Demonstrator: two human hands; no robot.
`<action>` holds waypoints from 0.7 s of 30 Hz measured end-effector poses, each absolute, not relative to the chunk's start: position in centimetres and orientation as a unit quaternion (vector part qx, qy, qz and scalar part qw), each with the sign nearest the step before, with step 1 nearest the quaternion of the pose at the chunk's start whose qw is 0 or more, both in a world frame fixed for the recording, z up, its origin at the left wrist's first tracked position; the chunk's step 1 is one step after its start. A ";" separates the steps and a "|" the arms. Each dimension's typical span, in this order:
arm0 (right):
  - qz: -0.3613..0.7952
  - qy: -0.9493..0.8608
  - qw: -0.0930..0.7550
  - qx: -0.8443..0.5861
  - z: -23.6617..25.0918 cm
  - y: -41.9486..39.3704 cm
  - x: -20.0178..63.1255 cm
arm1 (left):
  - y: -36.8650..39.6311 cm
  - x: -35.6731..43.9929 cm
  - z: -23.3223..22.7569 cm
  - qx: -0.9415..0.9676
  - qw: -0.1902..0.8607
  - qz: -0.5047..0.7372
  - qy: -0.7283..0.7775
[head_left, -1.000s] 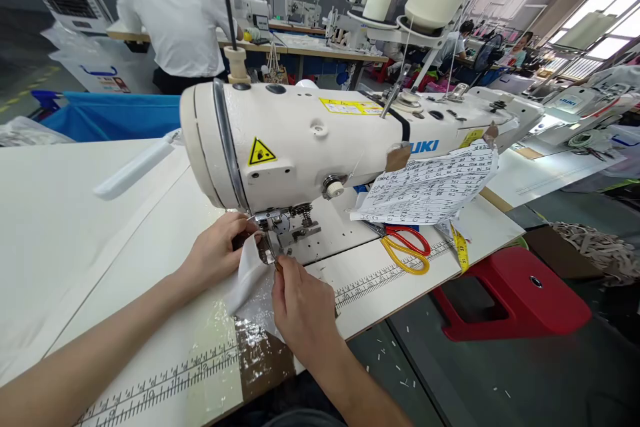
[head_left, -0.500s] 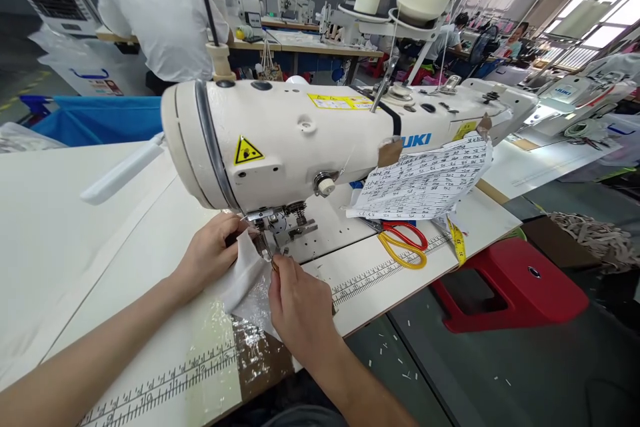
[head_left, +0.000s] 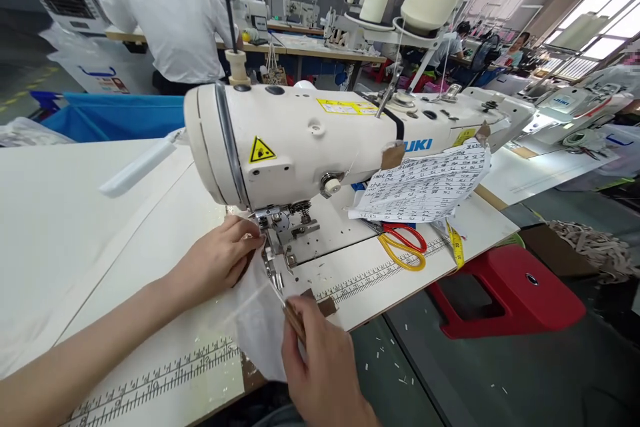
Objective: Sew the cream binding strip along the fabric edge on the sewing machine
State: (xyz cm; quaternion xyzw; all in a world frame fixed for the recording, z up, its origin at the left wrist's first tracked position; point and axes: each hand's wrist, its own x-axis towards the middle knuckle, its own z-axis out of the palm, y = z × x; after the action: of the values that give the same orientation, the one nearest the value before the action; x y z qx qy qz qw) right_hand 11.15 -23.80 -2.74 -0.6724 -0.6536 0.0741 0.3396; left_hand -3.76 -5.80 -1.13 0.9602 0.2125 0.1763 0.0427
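My left hand [head_left: 225, 257] is beside the presser foot of the white sewing machine [head_left: 295, 147], fingers pinched on the edge of a thin white fabric piece [head_left: 260, 327]. The fabric hangs from there across the table's front edge. My right hand [head_left: 323, 360] is closed around slim metal tweezers [head_left: 293, 317], their tips pointing up toward the presser foot [head_left: 273, 260]. A narrow white strip runs across the fabric near the tips. My left fingertips and the foot hide part of the fabric's upper edge.
Scissors [head_left: 403, 250] with red and yellow handles lie right of the needle area, near a yellow tape measure [head_left: 455, 245]. Handwritten paper [head_left: 425, 180] hangs from the machine. A red stool [head_left: 520, 290] stands at right. One person in white [head_left: 163, 20] sits behind.
My right hand has moved down and toward me with the tweezers, away from the presser foot. My left hand stays by the needle. More of the fabric shows, and the view has shifted slightly.
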 end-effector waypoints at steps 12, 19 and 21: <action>0.090 -0.672 0.326 -0.659 -4.7 -28.3 12.0 | -9.4 -2.8 -2.1 0.954 -0.074 0.155 0.247; 0.110 -0.678 0.297 -0.663 -4.7 -28.4 12.0 | -9.4 -2.8 -1.8 0.955 -0.074 0.150 0.245; 0.110 -0.678 0.290 -0.667 -4.5 -28.3 12.0 | -9.3 -2.7 -1.9 0.953 -0.057 0.155 0.256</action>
State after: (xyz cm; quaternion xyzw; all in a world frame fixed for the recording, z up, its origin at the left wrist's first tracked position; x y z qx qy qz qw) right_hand 11.98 -28.28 -4.54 -0.6666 -0.6778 0.1097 0.2904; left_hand -2.74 -9.27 -1.85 0.9526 0.2556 0.1547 -0.0574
